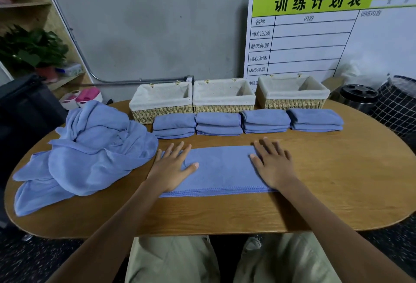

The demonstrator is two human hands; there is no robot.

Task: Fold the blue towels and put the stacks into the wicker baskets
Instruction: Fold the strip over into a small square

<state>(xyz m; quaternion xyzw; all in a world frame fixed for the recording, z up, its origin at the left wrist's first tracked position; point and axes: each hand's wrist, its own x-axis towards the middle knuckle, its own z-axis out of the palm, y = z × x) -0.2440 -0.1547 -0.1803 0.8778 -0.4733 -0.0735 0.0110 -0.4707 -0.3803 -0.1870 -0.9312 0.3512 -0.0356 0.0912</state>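
A blue towel [221, 170] folded into a long strip lies flat on the oval wooden table [337, 181] in front of me. My left hand [172, 166] presses flat on its left end, and my right hand [273, 165] presses flat on its right end, fingers straight. Behind the strip stand several stacks of folded blue towels [247, 122] in a row. Three lined wicker baskets [222, 96] with nothing visible inside stand behind the stacks. A heap of unfolded blue towels [85, 147] lies at the table's left.
A white board with a green header [326, 30] leans on the wall at the back right. A metal bin [358, 98] and a checked basket [398, 107] stand beyond the table's right end. A shelf with a plant [33, 48] is at the left.
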